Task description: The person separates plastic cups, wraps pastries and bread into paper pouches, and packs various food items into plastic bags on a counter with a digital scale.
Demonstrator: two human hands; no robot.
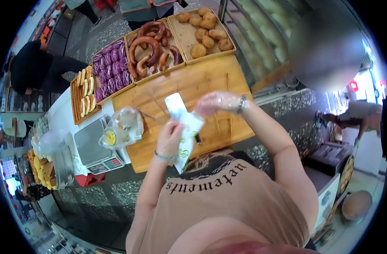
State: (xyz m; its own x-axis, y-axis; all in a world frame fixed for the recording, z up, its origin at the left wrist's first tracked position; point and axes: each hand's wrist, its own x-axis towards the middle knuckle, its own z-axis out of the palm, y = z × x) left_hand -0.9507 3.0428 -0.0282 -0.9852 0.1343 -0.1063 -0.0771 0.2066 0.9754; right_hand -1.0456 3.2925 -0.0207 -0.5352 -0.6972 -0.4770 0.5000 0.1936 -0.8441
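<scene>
Both hands (170,136) (219,103) at a green-and-white bag (188,136) above the wooden tabletop (159,91).

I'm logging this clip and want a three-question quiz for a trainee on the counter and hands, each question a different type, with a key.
1. Multiple choice: what lies in the tray between the purple bundles and the round brown pieces?
A) whole fish
B) sausages
C) green apples

2. True or false: in the picture, the scale stands to the right of that tray.

3. Fill in the blank: the person's left hand holds a printed white ____.

Key
1. B, sausages.
2. False; the scale stands to its left.
3. Paper sleeve.
</scene>
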